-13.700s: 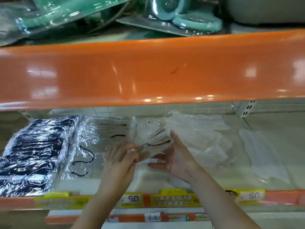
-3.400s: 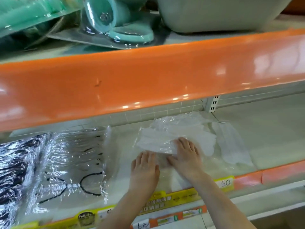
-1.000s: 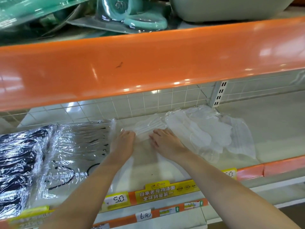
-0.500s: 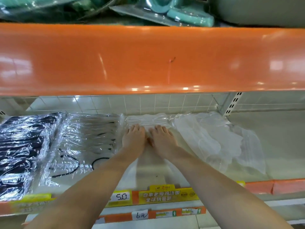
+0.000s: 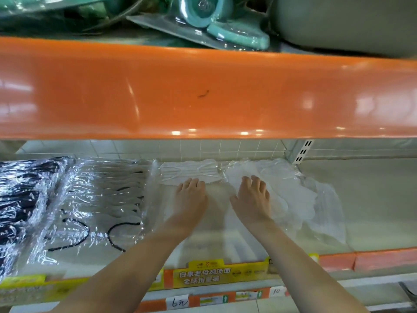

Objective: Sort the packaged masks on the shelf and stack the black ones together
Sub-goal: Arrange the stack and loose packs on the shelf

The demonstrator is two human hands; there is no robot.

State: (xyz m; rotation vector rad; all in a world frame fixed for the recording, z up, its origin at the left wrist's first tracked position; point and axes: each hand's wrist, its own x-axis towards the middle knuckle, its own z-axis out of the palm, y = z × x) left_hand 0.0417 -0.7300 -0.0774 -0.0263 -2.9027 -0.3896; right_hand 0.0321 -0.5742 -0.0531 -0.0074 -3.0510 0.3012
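The right hand [image 5: 253,197] has slid away from the left hand [image 5: 191,195], both flat and holding nothing, onto the messy white masks [image 5: 293,195] beside it, while the black masks [image 5: 24,193] sit stacked far to the left.

A glossy orange shelf edge [image 5: 203,93] spans the frame's middle. Upper centre, teal plastic goods [image 5: 225,26]. Lower left, black masks [image 5: 24,195] in clear wrap; beside them, white masks with black ear loops [image 5: 99,199]. Centre, a white pleated mask pack [image 5: 189,172]. Bottom, a yellow price strip [image 5: 216,273].
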